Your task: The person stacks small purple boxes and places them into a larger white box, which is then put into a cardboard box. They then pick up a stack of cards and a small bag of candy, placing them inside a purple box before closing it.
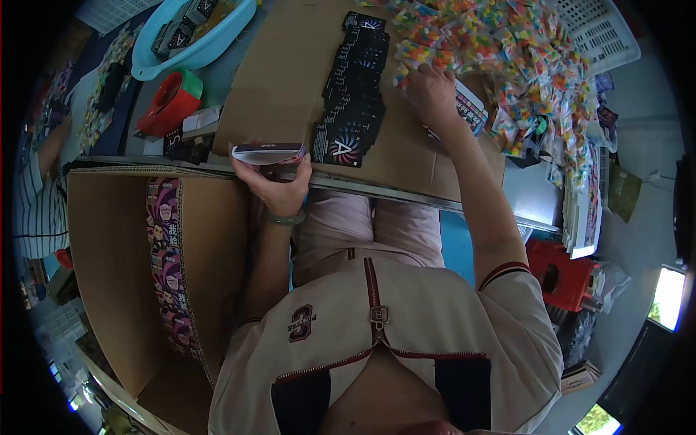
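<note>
My left hand (279, 192) grips a small open carton (268, 154) at the table's front edge, its pale inside facing up. Across the table, my right hand (433, 96) has its fingers closed at a small clear packet of coloured pieces (401, 77), beside a large heap of similar packets (471, 43). Under the right wrist lies a stack of printed cards (470, 109), partly hidden by the arm. Between the hands, a long overlapping row of black cards (355, 87) marked with a letter A runs away from me.
A brown cardboard sheet (279, 72) covers the tabletop. On the left are a blue basin (145, 69) with black packs and a red tape dispenser (163, 105). A large open carton (109, 254) stands below left. A white basket (602, 36) is at back right; another person's arm (54, 145) shows far left.
</note>
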A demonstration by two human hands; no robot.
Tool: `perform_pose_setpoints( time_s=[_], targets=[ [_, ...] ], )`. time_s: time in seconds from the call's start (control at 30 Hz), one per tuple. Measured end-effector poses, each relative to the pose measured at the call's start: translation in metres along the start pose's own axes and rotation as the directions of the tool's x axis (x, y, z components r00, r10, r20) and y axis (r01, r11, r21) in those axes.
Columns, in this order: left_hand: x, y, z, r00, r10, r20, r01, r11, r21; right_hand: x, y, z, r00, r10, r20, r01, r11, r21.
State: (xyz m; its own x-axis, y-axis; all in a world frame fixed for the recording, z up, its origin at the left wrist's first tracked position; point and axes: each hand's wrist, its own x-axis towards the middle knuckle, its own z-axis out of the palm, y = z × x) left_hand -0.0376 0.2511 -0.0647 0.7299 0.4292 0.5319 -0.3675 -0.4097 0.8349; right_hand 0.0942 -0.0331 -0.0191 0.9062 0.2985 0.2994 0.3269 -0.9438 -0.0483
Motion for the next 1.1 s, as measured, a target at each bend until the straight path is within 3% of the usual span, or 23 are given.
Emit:
perform_pose_setpoints(
  time_s=[0.1,0.2,0.27,0.3,0.37,0.5,0.57,0.67,0.73,0.77,0.83,0.97,1.03,1.1],
  targets=[
    [-0.008,0.002,-0.007,0.999,0.036,0.011,-0.036,0.999,-0.003,-0.006,-0.007,-0.012,0.998,0.06,0.035,-0.064,0.988,0.139],
    [-0.016,0.007,-0.008,0.998,0.054,0.038,-0.054,0.999,-0.008,-0.016,-0.029,-0.014,0.99,0.117,-0.081,-0.099,0.975,0.197],
    [-0.018,0.008,-0.01,0.997,0.057,0.045,-0.057,0.998,-0.014,-0.021,-0.032,0.005,0.971,0.219,-0.095,-0.221,0.975,-0.01],
    [-0.018,0.008,-0.01,0.998,0.05,0.049,-0.049,0.999,-0.016,-0.019,-0.03,0.006,0.971,0.219,-0.096,-0.221,0.975,-0.007],
    [-0.019,0.007,-0.011,0.998,0.043,0.052,-0.042,0.999,-0.019,-0.015,-0.023,0.006,0.983,0.149,-0.103,-0.144,0.988,0.057],
    [-0.018,0.003,-0.008,0.998,0.047,0.042,-0.046,0.998,-0.041,-0.017,-0.039,-0.018,0.958,0.193,-0.214,-0.153,0.97,0.188],
    [-0.02,0.003,-0.008,0.998,0.043,0.049,-0.041,0.998,-0.046,-0.032,-0.082,-0.031,0.955,0.118,-0.272,0.008,0.907,0.42],
    [-0.019,0.005,-0.004,0.996,0.082,0.041,-0.082,0.997,-0.005,-0.064,-0.134,-0.025,0.987,0.011,-0.16,0.067,0.876,0.478],
    [-0.022,0.006,-0.005,0.996,0.08,0.049,-0.079,0.997,-0.021,-0.078,-0.153,-0.008,0.978,-0.12,-0.17,0.167,0.941,0.295],
    [-0.021,0.007,-0.004,0.995,0.085,0.05,-0.084,0.996,-0.017,-0.082,-0.153,-0.009,0.977,-0.119,-0.175,0.167,0.94,0.299],
    [-0.024,0.008,-0.004,0.995,0.078,0.066,-0.075,0.996,-0.049,-0.087,-0.148,-0.019,0.998,-0.062,-0.014,0.061,0.871,0.487],
    [-0.024,0.005,0.002,0.992,0.115,0.041,-0.114,0.993,-0.029,-0.096,-0.14,-0.006,0.997,0.007,-0.082,0.021,0.938,0.345],
    [-0.023,0.007,0.0,0.99,0.125,0.059,-0.125,0.992,-0.012,-0.097,-0.137,-0.017,0.998,-0.049,0.041,0.028,0.913,0.407],
    [-0.024,0.008,0.0,0.991,0.122,0.058,-0.121,0.993,-0.013,-0.097,-0.137,-0.014,1.0,-0.02,0.023,0.01,0.925,0.381]
  ],
)
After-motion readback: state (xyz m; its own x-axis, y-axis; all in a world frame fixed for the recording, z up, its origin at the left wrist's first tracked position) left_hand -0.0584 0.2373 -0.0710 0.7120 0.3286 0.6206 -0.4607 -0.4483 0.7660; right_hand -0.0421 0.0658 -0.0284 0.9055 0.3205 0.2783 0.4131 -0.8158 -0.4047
